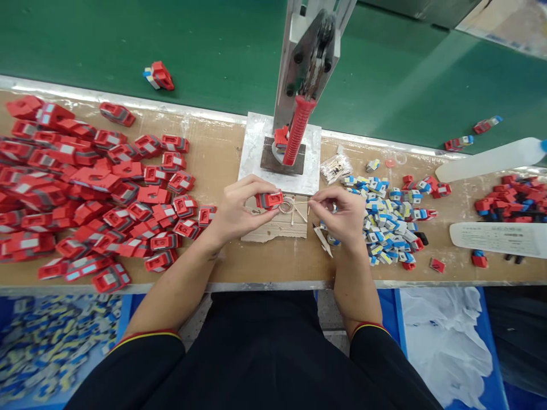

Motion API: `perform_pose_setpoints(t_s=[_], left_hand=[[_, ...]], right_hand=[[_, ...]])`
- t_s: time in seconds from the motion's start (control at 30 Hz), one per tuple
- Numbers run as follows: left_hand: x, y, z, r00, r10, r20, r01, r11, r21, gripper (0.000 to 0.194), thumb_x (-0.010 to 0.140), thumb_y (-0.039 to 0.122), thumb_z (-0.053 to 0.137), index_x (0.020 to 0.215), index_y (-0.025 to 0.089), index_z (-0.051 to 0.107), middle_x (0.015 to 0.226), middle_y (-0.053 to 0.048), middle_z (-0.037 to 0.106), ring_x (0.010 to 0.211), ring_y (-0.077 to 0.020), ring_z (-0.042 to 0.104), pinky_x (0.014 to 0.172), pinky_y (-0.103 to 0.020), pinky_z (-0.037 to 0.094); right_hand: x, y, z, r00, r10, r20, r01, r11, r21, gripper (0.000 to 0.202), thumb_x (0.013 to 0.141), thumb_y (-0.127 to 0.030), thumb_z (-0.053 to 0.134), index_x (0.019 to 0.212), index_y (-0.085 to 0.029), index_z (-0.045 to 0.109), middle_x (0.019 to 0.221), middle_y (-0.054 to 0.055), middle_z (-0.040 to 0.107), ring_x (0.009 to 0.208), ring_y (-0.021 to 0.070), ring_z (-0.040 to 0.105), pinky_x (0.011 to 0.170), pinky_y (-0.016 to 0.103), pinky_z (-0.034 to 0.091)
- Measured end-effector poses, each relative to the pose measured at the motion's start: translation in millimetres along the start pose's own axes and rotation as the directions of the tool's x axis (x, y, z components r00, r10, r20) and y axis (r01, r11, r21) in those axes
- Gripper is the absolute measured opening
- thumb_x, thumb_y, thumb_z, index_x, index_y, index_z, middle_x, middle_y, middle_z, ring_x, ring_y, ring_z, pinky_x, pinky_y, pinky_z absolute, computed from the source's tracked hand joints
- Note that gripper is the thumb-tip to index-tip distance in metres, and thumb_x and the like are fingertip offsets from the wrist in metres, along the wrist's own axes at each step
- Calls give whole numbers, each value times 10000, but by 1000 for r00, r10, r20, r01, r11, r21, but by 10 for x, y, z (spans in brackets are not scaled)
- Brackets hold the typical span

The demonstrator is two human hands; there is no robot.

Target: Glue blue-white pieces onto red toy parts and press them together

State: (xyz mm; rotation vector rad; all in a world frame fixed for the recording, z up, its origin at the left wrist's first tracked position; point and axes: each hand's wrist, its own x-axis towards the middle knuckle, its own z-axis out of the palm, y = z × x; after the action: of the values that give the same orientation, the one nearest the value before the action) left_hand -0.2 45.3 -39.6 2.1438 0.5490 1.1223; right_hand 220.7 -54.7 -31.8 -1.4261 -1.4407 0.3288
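Observation:
My left hand pinches a red and grey toy car shell between thumb and fingers, above a piece of cardboard. Between the thumb and fingertips of my right hand is a thin cotton swab, pointing left. Its tip reaches a small round metal cap beside the shell; whether it touches the cap or the shell I cannot tell. More swabs lie on the cardboard. A pair of white-handled tweezers rests below my right hand.
A hand press with a red handle stands on a metal plate straight ahead. Red car shells heap at left; blue and white car parts pile at right. A swab bag and white bottles lie rightward. Behind runs a green surface.

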Motion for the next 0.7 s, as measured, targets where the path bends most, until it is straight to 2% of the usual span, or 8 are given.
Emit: perform_pose_setpoints(t_s=[0.1,0.23,0.53,0.63,0.7], left_hand=[[13,-21,-38,1000,-11,2,11,999,33,187,872,243,824,1043,193,764,1008,-51,803,910,-179,761,842,-295,620],[17,-38,-62,999,-12,38,9,998,64,175,866,218,816,1030,186,767,982,-44,786,887,-172,750,820,-281,613],[1,-59,-58,998,-27,63,21,995,93,159,890,234,784,1041,186,762,1036,-58,785,939,-181,754,858,-295,619],[2,-61,-60,996,-37,76,30,995,100,162,900,260,790,1041,187,759,1047,-61,792,954,-184,759,869,-302,622],[-2,-59,-51,997,-32,66,26,996,89,163,910,272,788,1043,185,755,1041,-58,795,952,-180,760,866,-297,622]], right_hand=[[8,59,44,978,-51,202,76,990,-121,106,889,-165,703,803,-225,715,717,-10,727,585,121,570,599,270,471],[-6,110,127,955,-61,292,114,979,-169,116,928,-170,670,838,-221,723,788,20,756,645,141,605,651,276,483],[6,136,130,956,-57,288,107,982,-159,106,903,-150,683,834,-220,724,776,14,752,641,140,607,647,271,483],[14,80,104,972,-43,229,70,992,-108,105,888,-158,707,806,-222,722,739,-3,741,593,122,574,613,266,472],[14,30,74,990,-4,141,11,999,-52,99,875,-184,731,786,-225,716,694,-19,719,548,110,535,568,263,448]])
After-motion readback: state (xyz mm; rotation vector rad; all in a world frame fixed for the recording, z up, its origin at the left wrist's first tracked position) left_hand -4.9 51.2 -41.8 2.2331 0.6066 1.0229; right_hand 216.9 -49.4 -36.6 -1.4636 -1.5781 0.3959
